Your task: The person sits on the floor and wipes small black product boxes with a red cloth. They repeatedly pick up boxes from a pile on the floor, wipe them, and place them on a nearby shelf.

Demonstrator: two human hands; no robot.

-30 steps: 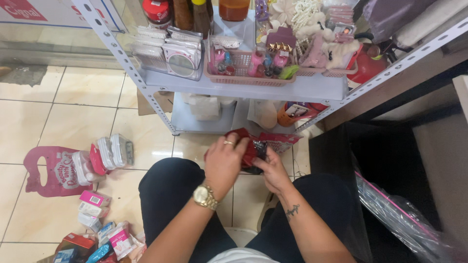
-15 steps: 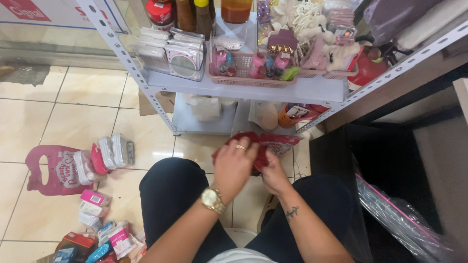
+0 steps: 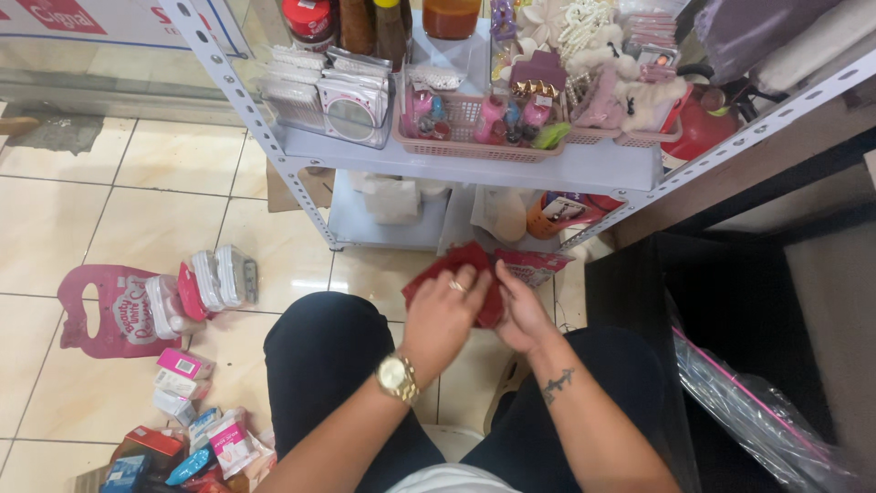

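A: What does each grip hold?
B: The left hand point(image 3: 444, 315) and the right hand point(image 3: 522, 310) both close on a red packet point(image 3: 453, 270), held between the knees above the tiled floor point(image 3: 109, 219).
A: And nearby?
B: A grey metal shelf point(image 3: 584, 169) with a pink basket point(image 3: 474, 146) stands just ahead; small boxes point(image 3: 182, 402) lie at left.

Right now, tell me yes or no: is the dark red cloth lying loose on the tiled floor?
No, both the left hand and right hand grip the dark red cloth above the lap.
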